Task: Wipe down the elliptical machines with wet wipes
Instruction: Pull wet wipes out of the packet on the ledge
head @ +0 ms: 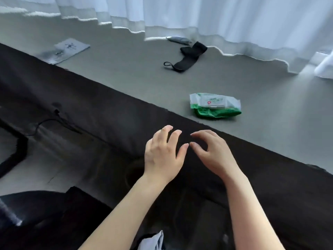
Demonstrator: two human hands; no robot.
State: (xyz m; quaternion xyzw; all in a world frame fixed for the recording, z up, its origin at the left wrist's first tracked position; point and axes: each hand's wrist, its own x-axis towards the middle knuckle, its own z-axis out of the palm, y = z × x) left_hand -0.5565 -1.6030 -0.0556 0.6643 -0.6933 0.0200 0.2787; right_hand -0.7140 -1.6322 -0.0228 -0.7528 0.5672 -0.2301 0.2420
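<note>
Ahead of you a white curtain point(198, 17) hangs to the grey floor point(126, 73). A black strap point(187, 56) with a small loop lies near its hem — just beside a small grey pouch point(177, 40). Printed sheets point(63, 50) lie far left, touching a dark mat point(90, 112).

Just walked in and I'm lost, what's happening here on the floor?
A person's bare left hand and right hand hover over a dark mat, fingers loosely curled, holding nothing. The green and white plastic pack of wet wipes lies untouched on the grey floor beyond the mat's edge. No wipe is out yet.
</note>
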